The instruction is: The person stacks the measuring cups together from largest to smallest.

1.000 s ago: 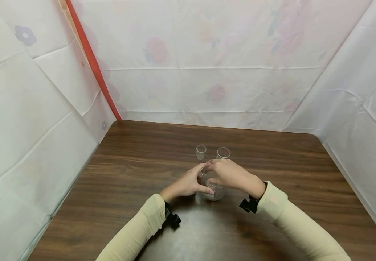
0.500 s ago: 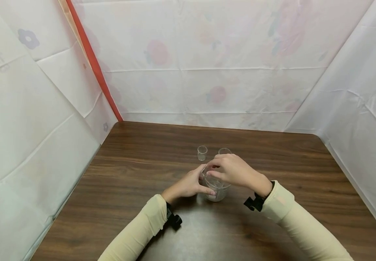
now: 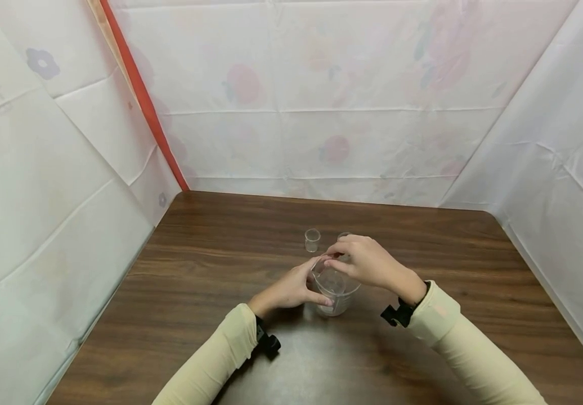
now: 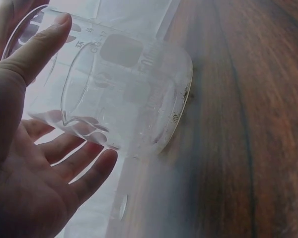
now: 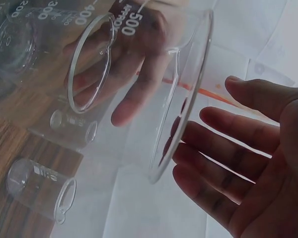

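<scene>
A large clear glass beaker (image 3: 341, 304) with white volume marks stands upright on the table. My left hand (image 3: 291, 287) holds it round the side, thumb in front near the rim and fingers behind. Inside it sits a smaller glass beaker (image 5: 47, 49), its rim below the large one's. Over the far right of the large rim is my right hand (image 3: 370, 261). In the right wrist view its thumb and fingers are spread apart, fingertips right at the large rim, with nothing between them.
Behind the large beaker stands a tiny beaker (image 3: 312, 242). To its right, another small beaker (image 3: 344, 235) is mostly hidden by my right hand. The wood-grain table (image 3: 210, 242) ends at white patterned sheets (image 3: 281, 140) at the back and sides.
My right hand has risen from inside the large beaker to its rim, its fingers parting. The smaller beaker now rests inside, released. My left hand has stayed in place on the large beaker.
</scene>
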`<state>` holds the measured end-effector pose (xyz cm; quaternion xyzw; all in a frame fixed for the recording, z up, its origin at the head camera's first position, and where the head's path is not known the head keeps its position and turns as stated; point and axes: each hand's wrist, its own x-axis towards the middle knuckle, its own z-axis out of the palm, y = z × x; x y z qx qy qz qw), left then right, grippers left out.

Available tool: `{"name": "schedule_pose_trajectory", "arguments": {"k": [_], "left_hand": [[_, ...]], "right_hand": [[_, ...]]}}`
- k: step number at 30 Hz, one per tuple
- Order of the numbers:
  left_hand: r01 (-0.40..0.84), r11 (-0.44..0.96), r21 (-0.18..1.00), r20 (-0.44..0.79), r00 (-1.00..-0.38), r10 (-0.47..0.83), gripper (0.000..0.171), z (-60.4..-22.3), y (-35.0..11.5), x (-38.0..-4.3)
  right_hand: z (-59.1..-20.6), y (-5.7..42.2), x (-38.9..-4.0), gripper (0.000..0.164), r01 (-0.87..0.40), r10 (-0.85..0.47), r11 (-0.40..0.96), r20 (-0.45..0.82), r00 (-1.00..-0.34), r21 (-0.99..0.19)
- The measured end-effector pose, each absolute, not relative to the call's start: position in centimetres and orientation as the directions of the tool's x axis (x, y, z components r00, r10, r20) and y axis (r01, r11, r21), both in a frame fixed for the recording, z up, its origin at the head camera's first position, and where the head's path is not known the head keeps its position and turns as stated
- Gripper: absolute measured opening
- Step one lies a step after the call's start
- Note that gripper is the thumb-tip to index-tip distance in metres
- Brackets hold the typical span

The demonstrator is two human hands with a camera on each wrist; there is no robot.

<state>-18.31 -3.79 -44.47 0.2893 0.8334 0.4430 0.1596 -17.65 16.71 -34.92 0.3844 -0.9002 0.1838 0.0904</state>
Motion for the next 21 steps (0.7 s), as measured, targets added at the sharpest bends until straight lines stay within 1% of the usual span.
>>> {"name": "schedule_pose_trajectory", "arguments": {"k": [5,12,18,21], "left_hand": [[0.349,0.445,0.825,-0.005,-0.782,0.623,0.096,-44.7,-3.7,-18.1],[0.370,0.403,0.837,0.030,-0.767,0.641,0.095,-44.9,-3.7,-18.0],[0.383,0.375,0.844,0.053,-0.756,0.652,0.093,-44.6,-3.6,-18.4],[0.383,0.374,0.845,0.054,-0.756,0.653,0.093,-44.6,-3.5,-18.6]], "right_hand": [[-35.1,17.1,-17.7,0.013,-0.716,-0.642,0.641,0.320,-0.697,-0.275],[-35.1,17.3,-18.0,0.012,-0.691,-0.620,0.655,0.306,-0.722,-0.305],[-34.9,17.6,-18.6,0.011,-0.673,-0.600,0.672,0.306,-0.739,-0.308],[-34.8,17.8,-18.8,0.015,-0.665,-0.587,0.683,0.315,-0.746,-0.302]]}}
